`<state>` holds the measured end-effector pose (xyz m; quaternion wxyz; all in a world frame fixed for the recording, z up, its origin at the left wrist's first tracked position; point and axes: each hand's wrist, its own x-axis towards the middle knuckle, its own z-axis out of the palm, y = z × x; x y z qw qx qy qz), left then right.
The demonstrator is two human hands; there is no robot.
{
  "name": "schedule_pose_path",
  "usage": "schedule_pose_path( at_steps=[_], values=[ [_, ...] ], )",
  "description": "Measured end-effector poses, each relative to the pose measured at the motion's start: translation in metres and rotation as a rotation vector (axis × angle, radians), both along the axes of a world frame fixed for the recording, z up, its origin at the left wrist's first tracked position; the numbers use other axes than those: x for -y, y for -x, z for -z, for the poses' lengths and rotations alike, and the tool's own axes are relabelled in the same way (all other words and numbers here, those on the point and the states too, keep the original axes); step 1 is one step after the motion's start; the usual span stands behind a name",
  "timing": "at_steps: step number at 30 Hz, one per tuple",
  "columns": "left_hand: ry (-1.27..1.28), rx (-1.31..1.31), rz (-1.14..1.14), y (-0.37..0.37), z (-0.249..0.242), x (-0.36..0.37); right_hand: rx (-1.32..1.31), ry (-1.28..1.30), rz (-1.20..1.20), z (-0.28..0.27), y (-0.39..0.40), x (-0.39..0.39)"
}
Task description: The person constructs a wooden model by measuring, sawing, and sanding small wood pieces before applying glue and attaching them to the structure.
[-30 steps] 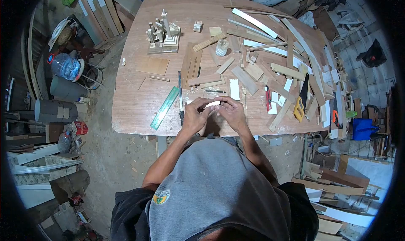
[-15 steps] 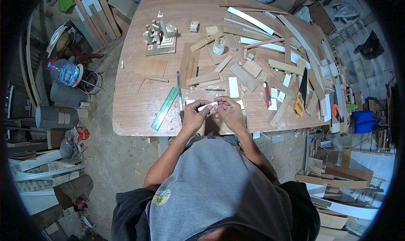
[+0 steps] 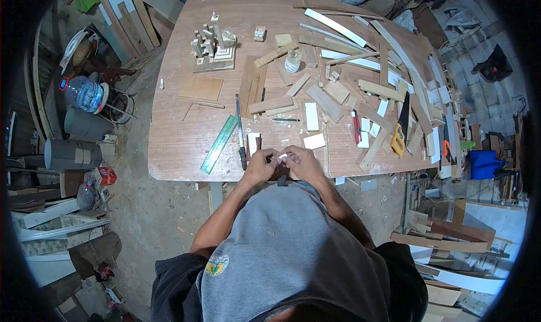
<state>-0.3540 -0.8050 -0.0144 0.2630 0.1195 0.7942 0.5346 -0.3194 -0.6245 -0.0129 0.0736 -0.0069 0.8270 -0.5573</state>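
A small white piece (image 3: 283,157) is pinched between my two hands, close to my body at the table's front edge. My left hand (image 3: 262,164) has its fingers closed on the piece's left side. From the right, my right hand (image 3: 302,162) grips it with curled fingers, which cover much of it. Just beyond my left hand lie a white strip (image 3: 252,141) and a dark narrow piece beside it. A white rectangular block (image 3: 314,141) rests past my right hand, with a longer white block (image 3: 311,117) behind it.
A green ruler (image 3: 218,145) and a long blade tool (image 3: 240,125) lie left of my hands. A wooden model (image 3: 216,52) stands at the back left. Rightward are a red cutter (image 3: 357,126), a yellow-handled saw (image 3: 399,137) and piled wood strips (image 3: 383,91).
Both hands have moved slightly down towards my body with the white piece, which now shows less between the fingers. The white block beyond my right hand has come into fuller view.
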Motion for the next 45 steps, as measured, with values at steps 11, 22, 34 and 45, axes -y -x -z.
schedule_pose_path(
  at_steps=[11,22,34,45],
  values=[
    [-0.311,0.511,-0.056,-0.014,0.073,-0.017,0.131,-0.244,-0.085,0.024,-0.012,-0.023],
    [-0.430,0.590,-0.238,-0.008,0.080,-0.055,0.408,0.010,-0.023,0.058,0.006,-0.061],
    [-0.218,0.370,-0.200,-0.008,0.065,-0.119,0.356,-0.002,-0.140,0.060,0.021,-0.135],
    [-0.080,0.277,-0.234,-0.044,0.063,-0.167,0.285,0.062,-0.290,0.073,0.015,-0.181]
  ],
)
